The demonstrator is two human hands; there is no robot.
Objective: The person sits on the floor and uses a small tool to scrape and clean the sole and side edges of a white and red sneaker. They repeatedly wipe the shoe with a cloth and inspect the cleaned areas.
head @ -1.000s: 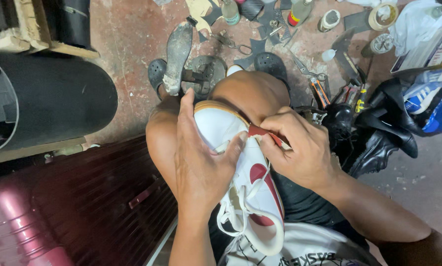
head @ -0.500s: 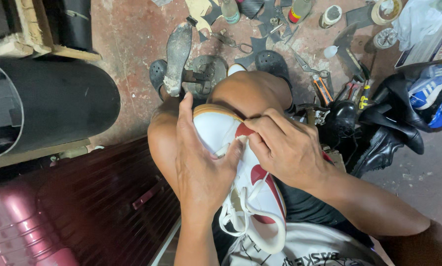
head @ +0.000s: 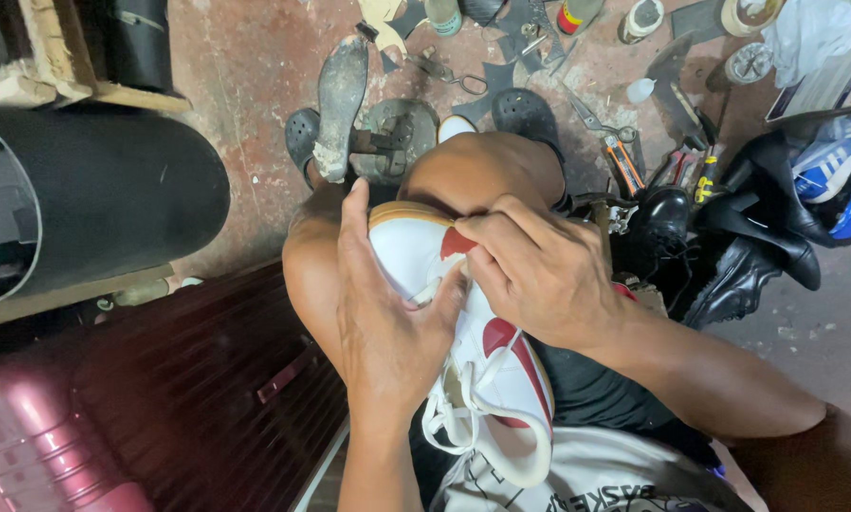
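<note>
Centre of the frame, and it's all about the white and red sneaker, resting on the person's lap across the bare knees, its long axis running from the toe at upper centre down to the heel and loose white laces at lower centre, so the shoe points straight away from the body. The left hand is wrapped round the shoe's left flank, fingers stretched up along the tan-edged toe, thumb pressed across the upper, a firm closed hold. The right hand comes in from the right side of the frame and sits on top of the forefoot, fingertips curled and pinched at the red patch near the toe; whether something thin is held between those fingertips I cannot tell. Both hands are on the shoe, the right the nearer to the toe seam, the left bracing beneath and beside it. Around them: a dark red ribbed case at lower left, a big black roll at upper left, an iron shoe last on the floor beyond the knees, scissors and small tools scattered upper right, black shoes piled at the right edge.
</note>
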